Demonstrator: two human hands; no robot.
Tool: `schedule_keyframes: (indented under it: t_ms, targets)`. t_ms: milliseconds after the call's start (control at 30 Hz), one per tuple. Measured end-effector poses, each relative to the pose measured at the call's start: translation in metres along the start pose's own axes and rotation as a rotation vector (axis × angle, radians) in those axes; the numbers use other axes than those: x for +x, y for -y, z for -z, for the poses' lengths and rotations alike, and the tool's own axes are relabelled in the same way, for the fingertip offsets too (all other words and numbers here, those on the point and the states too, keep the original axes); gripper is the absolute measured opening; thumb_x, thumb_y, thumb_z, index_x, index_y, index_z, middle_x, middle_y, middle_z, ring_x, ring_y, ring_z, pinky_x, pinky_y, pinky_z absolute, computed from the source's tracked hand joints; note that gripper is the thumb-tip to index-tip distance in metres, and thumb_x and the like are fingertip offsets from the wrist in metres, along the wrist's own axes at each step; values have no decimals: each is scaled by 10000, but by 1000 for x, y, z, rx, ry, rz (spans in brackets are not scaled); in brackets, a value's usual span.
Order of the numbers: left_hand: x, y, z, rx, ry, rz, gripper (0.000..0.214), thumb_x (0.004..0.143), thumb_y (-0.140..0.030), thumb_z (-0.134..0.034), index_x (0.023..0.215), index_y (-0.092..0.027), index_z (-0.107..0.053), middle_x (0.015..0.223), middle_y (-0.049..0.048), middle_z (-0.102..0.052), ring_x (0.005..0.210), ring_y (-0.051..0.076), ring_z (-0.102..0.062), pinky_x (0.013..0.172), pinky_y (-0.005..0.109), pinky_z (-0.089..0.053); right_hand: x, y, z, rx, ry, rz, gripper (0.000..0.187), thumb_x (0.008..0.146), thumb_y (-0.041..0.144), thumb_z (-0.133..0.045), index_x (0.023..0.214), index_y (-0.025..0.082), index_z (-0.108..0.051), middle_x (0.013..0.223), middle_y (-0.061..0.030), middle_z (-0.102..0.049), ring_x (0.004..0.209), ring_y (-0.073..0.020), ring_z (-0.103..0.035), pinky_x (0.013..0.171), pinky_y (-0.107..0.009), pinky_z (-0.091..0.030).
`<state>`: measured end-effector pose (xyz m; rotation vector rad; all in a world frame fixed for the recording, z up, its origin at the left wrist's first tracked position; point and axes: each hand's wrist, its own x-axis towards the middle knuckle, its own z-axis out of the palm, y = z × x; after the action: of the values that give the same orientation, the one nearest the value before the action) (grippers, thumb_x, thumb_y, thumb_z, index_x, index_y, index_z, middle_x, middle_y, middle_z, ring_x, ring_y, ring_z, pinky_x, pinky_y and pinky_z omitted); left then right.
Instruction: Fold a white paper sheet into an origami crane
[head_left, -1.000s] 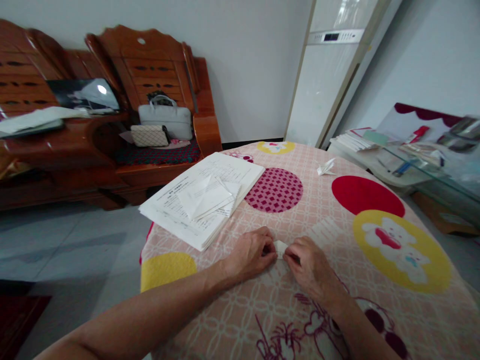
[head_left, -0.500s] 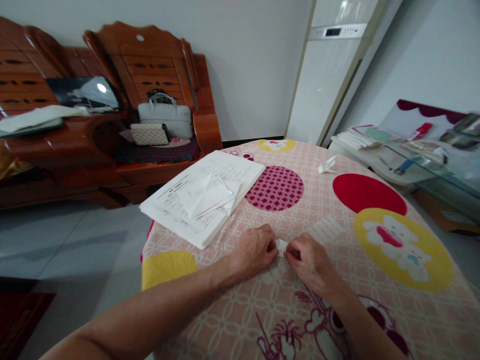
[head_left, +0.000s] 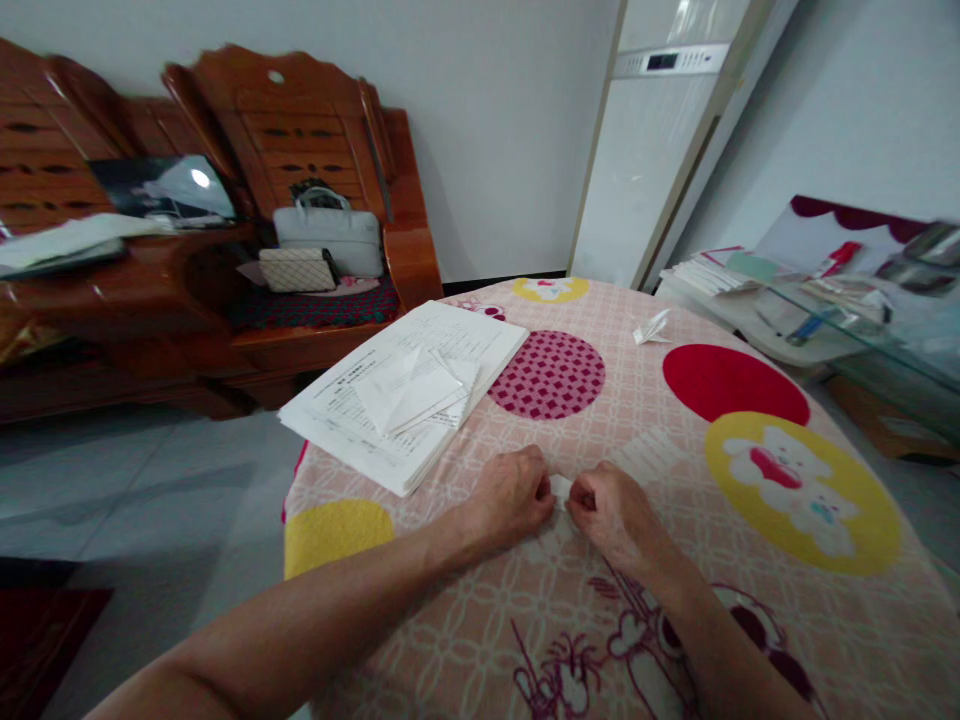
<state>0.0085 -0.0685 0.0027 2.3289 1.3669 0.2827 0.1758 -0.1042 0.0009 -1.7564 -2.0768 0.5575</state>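
Observation:
Between my two hands is a small piece of folded white paper (head_left: 559,490), low over the patterned tablecloth (head_left: 465,620). My left hand (head_left: 517,492) pinches its left side with curled fingers. At the right side, my right hand (head_left: 609,512) grips the paper between thumb and fingers. Most of the paper is hidden by the fingers, so its full folded shape cannot be made out. A folded white paper figure (head_left: 651,328) with pointed parts stands near the far right edge of the table.
A stack of printed sheets (head_left: 360,440) lies at the table's left, with folded paper squares (head_left: 412,388) on top. Behind are a wooden bench (head_left: 300,120) holding bags (head_left: 330,240) and a standing air conditioner (head_left: 637,160). A glass-topped side table (head_left: 862,330) with papers stands at right.
My hands have drawn very slightly closer together, with less of the folded paper showing between them. The view has shifted a little; the other things stay in place.

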Motion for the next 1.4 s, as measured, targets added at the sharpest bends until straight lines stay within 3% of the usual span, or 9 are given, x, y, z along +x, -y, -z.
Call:
schedule_keyframes:
  t_ms: [467, 667, 833, 933, 1067, 1400]
  targets:
    - [1, 7, -10, -39, -35, 26, 104, 737, -222, -530, 703, -162, -609, 795, 62, -638, 712, 181, -600, 626, 279, -401, 7, 10, 5, 97, 59, -153, 84, 686, 119, -629, 613, 152, -655, 626, -51, -673, 606, -157, -593, 569, -247, -350]
    - [2, 8, -10, -53, -50, -10, 93, 726, -213, -534, 689, -164, -604, 785, 54, -627, 715, 177, -593, 632, 274, -400, 6, 5, 6, 69, 6, -132, 119, 648, 68, -578, 588, 157, -629, 582, -31, -643, 572, -140, -569, 548, -238, -331]
    - [3, 6, -7, -45, -38, 10, 90, 721, -207, -544, 683, -163, -612, 774, 50, -624, 699, 169, -579, 628, 270, -391, 2, -1, 11, 112, 36, -156, 126, 672, 68, -570, 613, 163, -629, 543, -7, -610, 525, -129, -546, 516, -230, -321]
    - [3, 6, -7, -45, -41, -2, 96, 726, -212, -547, 679, -163, -615, 769, 46, -620, 682, 164, -568, 610, 268, -375, 2, 1, 10, 164, 9, -168, 75, 714, 173, -644, 640, 170, -635, 579, -9, -626, 553, -137, -561, 534, -233, -343]
    - [4, 9, -9, -83, -40, -21, 102, 726, -233, -568, 674, -163, -621, 766, 39, -613, 696, 163, -566, 610, 264, -366, 5, 3, 2, 66, -43, -169, 141, 709, 281, -725, 649, 176, -653, 674, -41, -668, 650, -170, -593, 586, -257, -356]
    - [2, 18, 4, -256, -16, -133, 28, 655, -142, -597, 681, -153, -601, 761, 10, -577, 683, 121, -521, 596, 218, -368, 10, 5, 1, 12, -6, -188, 153, 687, 238, -732, 591, 176, -630, 616, -24, -651, 598, -150, -561, 557, -254, -317]
